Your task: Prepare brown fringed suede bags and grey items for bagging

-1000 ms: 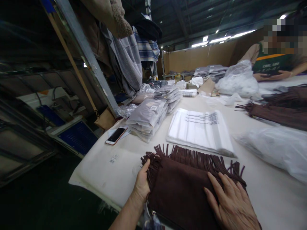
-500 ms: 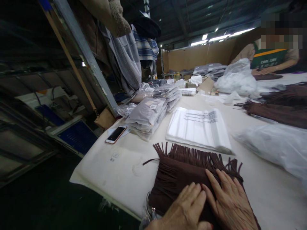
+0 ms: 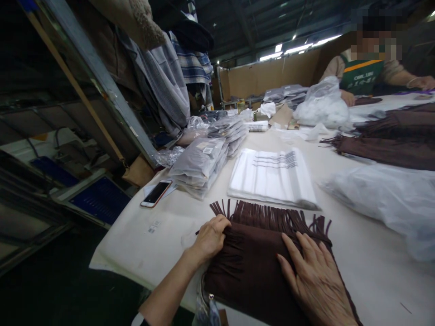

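Left hand (image 3: pixel 211 236) and right hand (image 3: pixel 314 276) on a fringed brown bag (image 3: pixel 258 267).

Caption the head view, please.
Left hand at the fringed edge of a dark brown piece, right hand flat on it, folded white cloth beyond.

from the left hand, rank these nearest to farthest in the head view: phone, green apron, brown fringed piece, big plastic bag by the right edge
1. Brown fringed piece: at the left hand, touching it.
2. Phone: up and to the left, by the table's edge.
3. Big plastic bag: well off to the right.
4. Green apron: far right, across the table.
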Demonstrator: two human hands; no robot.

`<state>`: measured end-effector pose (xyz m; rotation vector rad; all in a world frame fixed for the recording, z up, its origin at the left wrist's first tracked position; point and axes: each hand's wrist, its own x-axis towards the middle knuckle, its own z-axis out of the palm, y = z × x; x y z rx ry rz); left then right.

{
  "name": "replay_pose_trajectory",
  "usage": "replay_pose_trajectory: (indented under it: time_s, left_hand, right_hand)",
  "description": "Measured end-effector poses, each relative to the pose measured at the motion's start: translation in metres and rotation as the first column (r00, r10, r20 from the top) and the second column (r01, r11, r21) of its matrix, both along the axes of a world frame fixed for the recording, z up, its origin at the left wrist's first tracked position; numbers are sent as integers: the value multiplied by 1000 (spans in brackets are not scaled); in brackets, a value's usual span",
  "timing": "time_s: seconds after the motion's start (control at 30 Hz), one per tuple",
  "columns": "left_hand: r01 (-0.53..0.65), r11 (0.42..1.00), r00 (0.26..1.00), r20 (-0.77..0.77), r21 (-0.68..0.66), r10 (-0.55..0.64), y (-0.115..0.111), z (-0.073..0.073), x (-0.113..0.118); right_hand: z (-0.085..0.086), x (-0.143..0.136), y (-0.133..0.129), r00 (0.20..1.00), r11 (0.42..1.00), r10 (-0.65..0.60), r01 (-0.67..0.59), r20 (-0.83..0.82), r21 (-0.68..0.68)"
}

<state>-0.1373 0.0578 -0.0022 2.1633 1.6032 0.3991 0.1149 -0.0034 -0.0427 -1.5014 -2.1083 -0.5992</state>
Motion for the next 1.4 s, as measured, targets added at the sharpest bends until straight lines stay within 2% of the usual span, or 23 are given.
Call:
replay_pose_trajectory:
  time_s: [0.2,0.53,0.67,0.7,0.73,0.8,0.87,0.93,1.0,1.13,1.27,1.33,1.4]
  left_hand:
    - [11,999,1000,-14,-36,-11,1,-2,13]
    - [101,993,993,-61,67,-97,-34,-8,71]
    - [229,957,962,108,178,-250,-47,-1,80]
    - [215,953,953,169,215,-253,-49,1,76]
    - [152,958,952,224,244,-208,-50,3,69]
    - [-88,963,957,289,255,11,-50,5,48]
    - [-308,923,919,321,229,227,-49,3,23]
    - [-378,910,898,305,172,316,-48,-1,5]
    - [-359,929,911,252,91,327,-49,-6,0]
    - [-354,935,928,127,-2,352,-52,-11,26]
    - [-344,938,934,89,-32,346,-58,-8,63]
    - [-273,962,951,145,-23,274,-65,-5,81]
    - [-130,991,967,227,41,117,-75,-5,95]
  right_hand:
    - [0,0,0,1000,1000,-7,7,0,-9]
    - [-6,3,1,1000,1000,-1,1,-7,0]
    - [-4,4,0,1000,1000,6,-6,0,12]
    - [-4,3,0,1000,1000,11,-11,6,15]
    - [-3,3,0,1000,1000,14,-14,7,19]
    - [-2,2,0,1000,1000,8,-8,-6,23]
    - [-1,2,-1,1000,1000,6,-6,-21,18]
    - [-2,1,-1,1000,1000,9,-9,-24,8]
    - [-2,1,-1,1000,1000,9,-9,-21,-6]
    - [0,1,-1,1000,1000,13,-13,-25,5]
    - [2,0,0,999,999,22,-21,-25,38]
    - [0,1,1,999,999,29,-28,-19,30]
    - [-2,3,1,999,999,44,-43,-12,22]
